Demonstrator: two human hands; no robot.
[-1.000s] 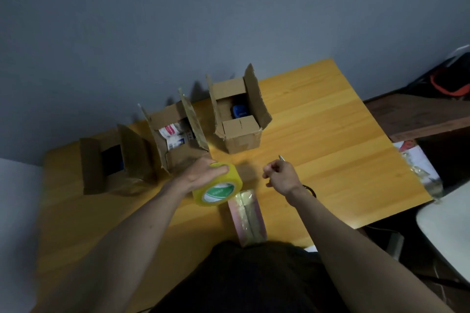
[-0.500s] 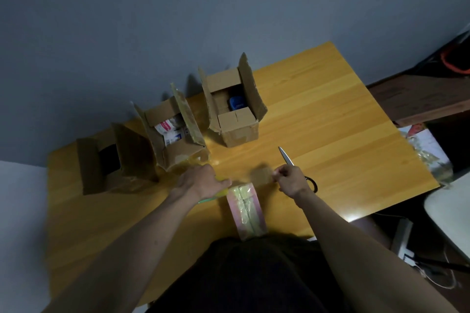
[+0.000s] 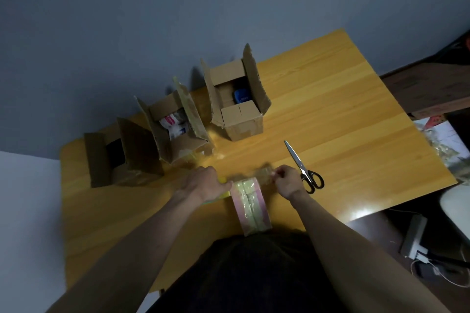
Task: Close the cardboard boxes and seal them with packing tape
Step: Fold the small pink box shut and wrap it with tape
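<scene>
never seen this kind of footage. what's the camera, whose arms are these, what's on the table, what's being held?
No machine here: a person wears one wide-angle camera on the head, looking down at their own bare arms. On the wooden table stand three open cardboard boxes: left box, middle box, right box, all with flaps up and items inside. A closed, taped box lies nearest the body. Scissors lie loose to the right. The left hand grips the yellow tape roll, mostly hidden. The right hand pinches the pulled-out tape strip, stretched above the closed box's far end.
</scene>
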